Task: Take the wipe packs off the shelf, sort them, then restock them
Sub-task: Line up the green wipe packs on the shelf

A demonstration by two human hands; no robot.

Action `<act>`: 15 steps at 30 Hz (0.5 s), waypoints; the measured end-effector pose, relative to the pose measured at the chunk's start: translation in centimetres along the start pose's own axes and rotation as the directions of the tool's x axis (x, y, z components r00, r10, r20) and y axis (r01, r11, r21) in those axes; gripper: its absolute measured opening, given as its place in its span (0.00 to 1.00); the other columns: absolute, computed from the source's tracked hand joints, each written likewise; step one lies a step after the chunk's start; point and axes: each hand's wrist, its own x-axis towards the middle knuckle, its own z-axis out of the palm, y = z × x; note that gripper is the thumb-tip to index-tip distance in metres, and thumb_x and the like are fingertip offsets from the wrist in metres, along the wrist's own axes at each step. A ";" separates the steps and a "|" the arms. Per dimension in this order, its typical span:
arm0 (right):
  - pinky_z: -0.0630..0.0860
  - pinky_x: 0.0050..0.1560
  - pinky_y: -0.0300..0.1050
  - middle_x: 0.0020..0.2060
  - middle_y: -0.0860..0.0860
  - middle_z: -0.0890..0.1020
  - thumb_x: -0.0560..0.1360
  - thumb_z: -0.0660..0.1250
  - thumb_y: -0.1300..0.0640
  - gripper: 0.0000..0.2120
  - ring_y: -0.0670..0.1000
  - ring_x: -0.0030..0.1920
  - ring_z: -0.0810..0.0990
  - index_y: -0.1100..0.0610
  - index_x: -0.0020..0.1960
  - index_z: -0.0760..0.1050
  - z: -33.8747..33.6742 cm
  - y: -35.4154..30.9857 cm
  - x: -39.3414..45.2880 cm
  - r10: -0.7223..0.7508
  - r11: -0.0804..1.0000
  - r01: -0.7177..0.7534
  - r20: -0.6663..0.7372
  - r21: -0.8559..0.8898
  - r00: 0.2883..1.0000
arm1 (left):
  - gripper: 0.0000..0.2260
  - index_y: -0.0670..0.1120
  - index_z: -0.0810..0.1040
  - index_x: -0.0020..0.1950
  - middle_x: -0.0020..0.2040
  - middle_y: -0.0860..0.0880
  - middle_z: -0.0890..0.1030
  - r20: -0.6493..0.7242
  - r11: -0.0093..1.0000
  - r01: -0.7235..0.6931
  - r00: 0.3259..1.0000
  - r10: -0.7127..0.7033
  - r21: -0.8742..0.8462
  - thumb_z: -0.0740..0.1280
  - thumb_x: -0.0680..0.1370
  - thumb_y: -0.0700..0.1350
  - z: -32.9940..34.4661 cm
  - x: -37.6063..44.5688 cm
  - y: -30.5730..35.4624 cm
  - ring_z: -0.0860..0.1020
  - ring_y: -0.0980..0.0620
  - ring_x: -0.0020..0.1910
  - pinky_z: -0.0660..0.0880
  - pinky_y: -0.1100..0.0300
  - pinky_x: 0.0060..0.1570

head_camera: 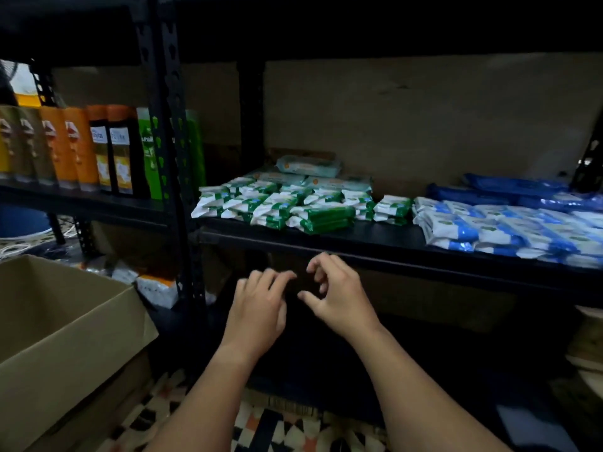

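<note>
Neither grip holds anything: the left hand and right hand hover with fingers loosely curled, just below the shelf edge. Above them lie green wipe packs, with blue wipe packs further right.

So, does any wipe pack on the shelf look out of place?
Mostly tidy: green packs left, blue packs right. Two green packs at the front lie on their side, apart from the flat rows. One pale pack sits tilted on top at the back. Both hands hold nothing.
</note>
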 end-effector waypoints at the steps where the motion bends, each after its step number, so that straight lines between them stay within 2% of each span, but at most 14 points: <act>1: 0.70 0.41 0.33 0.44 0.43 0.71 0.69 0.80 0.56 0.20 0.43 0.38 0.72 0.46 0.51 0.71 0.6 0.4 -1.7 0.032 0.999 -0.033 0.073 0.003 0.997 | 0.21 0.53 0.73 0.68 0.54 0.54 0.76 0.082 0.998 0.055 0.995 -0.052 -0.032 0.69 0.76 0.43 0.8 -2.2 0.4 0.75 0.49 0.53 0.72 0.52 0.51; 5: 0.74 0.42 0.37 0.45 0.43 0.72 0.71 0.79 0.52 0.20 0.44 0.41 0.74 0.44 0.55 0.71 3.9 3.3 -9.3 0.233 0.969 -0.245 0.253 0.017 0.939 | 0.18 0.57 0.68 0.71 0.59 0.56 0.75 0.369 0.971 0.236 0.907 -0.203 -0.048 0.62 0.82 0.48 4.1 -9.7 1.9 0.72 0.50 0.60 0.71 0.54 0.57; 8: 0.73 0.41 0.38 0.44 0.46 0.72 0.70 0.79 0.53 0.20 0.48 0.40 0.74 0.45 0.54 0.70 7.2 5.3 -15.8 0.366 0.924 -0.382 0.335 -0.018 0.868 | 0.18 0.56 0.68 0.71 0.62 0.53 0.74 0.578 0.938 0.343 0.777 -0.248 -0.059 0.62 0.81 0.47 6.5 -15.2 2.6 0.71 0.48 0.62 0.71 0.53 0.58; 11: 0.71 0.42 0.34 0.43 0.45 0.73 0.68 0.80 0.53 0.23 0.43 0.41 0.73 0.44 0.55 0.71 10.8 6.9 -22.0 0.445 0.873 -0.486 0.450 -0.027 0.774 | 0.21 0.56 0.69 0.71 0.64 0.48 0.74 0.792 0.884 0.468 0.541 -0.282 -0.005 0.66 0.79 0.47 9.0 -21.3 3.0 0.72 0.44 0.64 0.74 0.49 0.60; 12: 0.72 0.45 0.36 0.45 0.44 0.74 0.67 0.80 0.52 0.24 0.43 0.44 0.74 0.44 0.57 0.71 12.1 7.0 -24.2 0.471 0.852 -0.522 0.498 -0.042 0.728 | 0.23 0.56 0.67 0.73 0.65 0.47 0.73 0.843 0.864 0.502 0.444 -0.302 0.045 0.67 0.78 0.49 9.6 -23.6 3.2 0.71 0.43 0.65 0.73 0.47 0.62; 13: 0.73 0.48 0.38 0.49 0.43 0.74 0.67 0.80 0.50 0.25 0.45 0.49 0.74 0.44 0.59 0.71 12.6 6.9 -25.4 0.474 0.849 -0.524 0.527 -0.061 0.706 | 0.25 0.57 0.65 0.74 0.66 0.46 0.72 0.869 0.850 0.521 0.383 -0.312 0.076 0.68 0.78 0.51 9.9 -24.7 3.2 0.70 0.42 0.66 0.73 0.46 0.63; 15: 0.72 0.57 0.44 0.58 0.45 0.72 0.65 0.79 0.42 0.34 0.49 0.61 0.71 0.43 0.66 0.68 14.5 6.9 -28.7 0.477 0.858 -0.488 0.607 -0.164 0.636 | 0.32 0.58 0.61 0.77 0.70 0.44 0.69 0.935 0.814 0.571 0.219 -0.278 0.108 0.70 0.76 0.55 10.3 -27.5 3.5 0.68 0.39 0.69 0.70 0.46 0.67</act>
